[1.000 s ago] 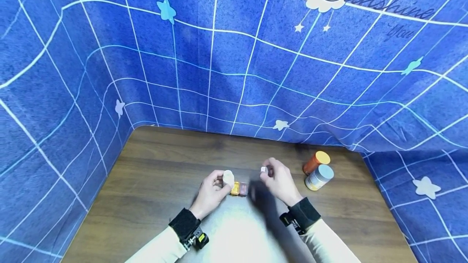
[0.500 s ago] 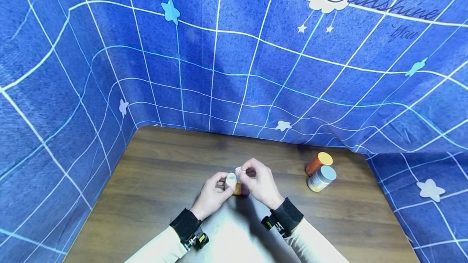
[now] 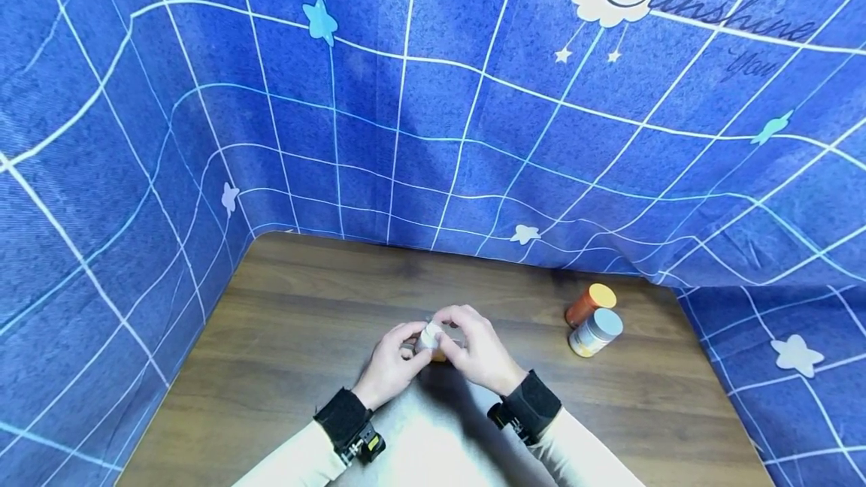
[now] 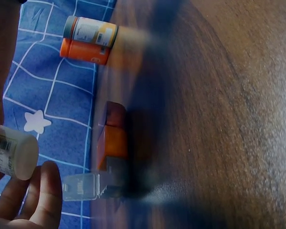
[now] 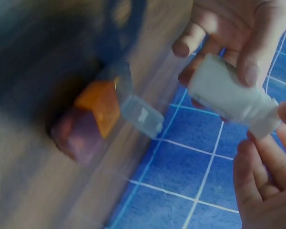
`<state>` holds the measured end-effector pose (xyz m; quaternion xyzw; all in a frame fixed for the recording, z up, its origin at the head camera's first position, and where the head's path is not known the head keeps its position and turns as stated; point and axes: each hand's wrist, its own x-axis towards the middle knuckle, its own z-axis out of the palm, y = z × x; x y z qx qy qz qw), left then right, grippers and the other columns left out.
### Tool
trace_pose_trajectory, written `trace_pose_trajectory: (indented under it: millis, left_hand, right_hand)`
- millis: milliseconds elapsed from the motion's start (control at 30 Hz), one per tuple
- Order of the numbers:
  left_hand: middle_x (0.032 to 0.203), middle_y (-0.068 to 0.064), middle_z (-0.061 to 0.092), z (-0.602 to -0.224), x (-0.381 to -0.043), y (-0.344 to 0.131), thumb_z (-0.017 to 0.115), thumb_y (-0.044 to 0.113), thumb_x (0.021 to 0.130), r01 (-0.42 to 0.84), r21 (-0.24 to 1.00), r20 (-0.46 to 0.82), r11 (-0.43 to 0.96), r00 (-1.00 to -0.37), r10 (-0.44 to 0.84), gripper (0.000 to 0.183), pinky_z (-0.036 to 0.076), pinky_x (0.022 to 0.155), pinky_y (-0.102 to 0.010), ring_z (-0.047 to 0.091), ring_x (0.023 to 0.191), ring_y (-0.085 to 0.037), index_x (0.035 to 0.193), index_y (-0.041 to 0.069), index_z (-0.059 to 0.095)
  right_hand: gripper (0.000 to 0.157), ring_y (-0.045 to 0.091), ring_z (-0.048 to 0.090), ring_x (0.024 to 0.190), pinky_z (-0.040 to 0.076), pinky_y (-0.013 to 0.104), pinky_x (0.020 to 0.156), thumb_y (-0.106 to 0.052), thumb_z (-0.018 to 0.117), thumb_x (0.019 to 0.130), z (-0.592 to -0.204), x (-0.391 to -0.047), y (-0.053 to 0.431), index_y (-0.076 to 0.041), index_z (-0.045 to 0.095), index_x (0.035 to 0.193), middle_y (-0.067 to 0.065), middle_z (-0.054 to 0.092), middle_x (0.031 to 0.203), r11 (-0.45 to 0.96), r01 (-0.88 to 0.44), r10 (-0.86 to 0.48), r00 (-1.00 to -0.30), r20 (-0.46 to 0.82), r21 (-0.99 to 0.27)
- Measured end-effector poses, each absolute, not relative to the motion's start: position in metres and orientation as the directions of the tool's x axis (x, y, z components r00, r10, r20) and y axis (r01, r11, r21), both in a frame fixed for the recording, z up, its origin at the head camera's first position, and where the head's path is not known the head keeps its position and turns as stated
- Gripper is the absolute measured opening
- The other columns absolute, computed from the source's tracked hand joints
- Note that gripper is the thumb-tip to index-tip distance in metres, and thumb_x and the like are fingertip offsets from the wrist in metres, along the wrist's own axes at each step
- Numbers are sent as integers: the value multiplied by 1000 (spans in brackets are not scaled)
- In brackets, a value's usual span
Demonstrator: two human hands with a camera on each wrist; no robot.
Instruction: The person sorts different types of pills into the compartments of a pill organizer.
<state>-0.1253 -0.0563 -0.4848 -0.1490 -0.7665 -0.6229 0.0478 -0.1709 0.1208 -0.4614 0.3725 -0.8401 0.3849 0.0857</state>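
My left hand (image 3: 395, 359) holds a small white pill bottle (image 5: 224, 90) in its fingers, above the table. At the bottle's neck, my right hand (image 3: 479, 348) pinches the white cap (image 5: 266, 121) between thumb and fingers. In the left wrist view the bottle's base faces the camera and part of its printed label shows. Just below the hands sits a small pill organizer with a purple compartment (image 4: 115, 113), an orange compartment (image 4: 113, 143) and a clear one (image 4: 117, 169). The clear compartment's lid (image 4: 81, 186) stands raised. In the head view the hands hide most of the organizer.
On the right of the wooden table (image 3: 304, 284) stand an orange bottle (image 3: 583, 308) with a yellow-orange top and a white-labelled jar (image 3: 590, 335) with a grey lid, side by side. A blue patterned curtain (image 3: 379, 134) encloses the back and sides.
My right hand has moved left with the cap, from apart to the neck of the pill bottle. My left hand has kept hold of the bottle nearly in place.
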Motion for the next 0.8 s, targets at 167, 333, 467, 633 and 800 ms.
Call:
trace_pose_trajectory:
  millis: [167, 333, 467, 633, 800]
  left_hand:
    - [105, -12, 52, -485, -125, -59, 57, 2, 83, 314, 931, 259, 187, -928, 268, 39, 50, 64, -34, 49, 87, -25, 121, 4, 50]
    - [109, -14, 50, -484, -126, -61, 52, 2, 86, 316, 941, 254, 123, -896, 365, 39, 50, 76, -40, 48, 96, -27, 125, 1, 44]
    - [108, -15, 51, -484, -127, -60, 51, 3, 88, 358, 926, 284, 123, -872, 398, 35, 50, 77, -41, 49, 97, -27, 123, 1, 46]
    - [97, -14, 53, -484, -125, -58, 55, 4, 85, 430, 881, 334, 197, -861, 384, 28, 49, 62, -34, 51, 78, -26, 113, 4, 52]
    - [100, -9, 54, -483, -122, -54, 59, 4, 82, 450, 860, 347, 241, -862, 370, 34, 48, 65, -40, 51, 81, -27, 116, 5, 52]
  right_hand:
    - [27, 12, 49, 91, 50, 36, 71, -9, 57, 82, -456, -172, 126, -13, 55, 108, -1, 58, 105, 370, -759, -661, -620, 423, -535]
    - [31, 11, 49, 89, 48, 30, 70, -3, 57, 80, -452, -174, 127, -13, 55, 109, -2, 58, 103, 326, -815, -725, -541, 427, -479]
    - [33, 8, 49, 81, 48, 29, 64, -5, 59, 81, -450, -173, 129, -14, 54, 112, -3, 56, 97, 331, -800, -733, -552, 398, -500]
    - [22, 3, 43, 68, 42, 20, 54, -20, 57, 87, -452, -173, 130, -17, 56, 109, -8, 49, 83, 459, -794, -724, -595, 349, -399]
    - [21, -1, 40, 56, 38, 20, 46, -42, 56, 85, -459, -171, 130, -22, 57, 79, -14, 48, 67, 603, -750, -657, -661, 364, -273]
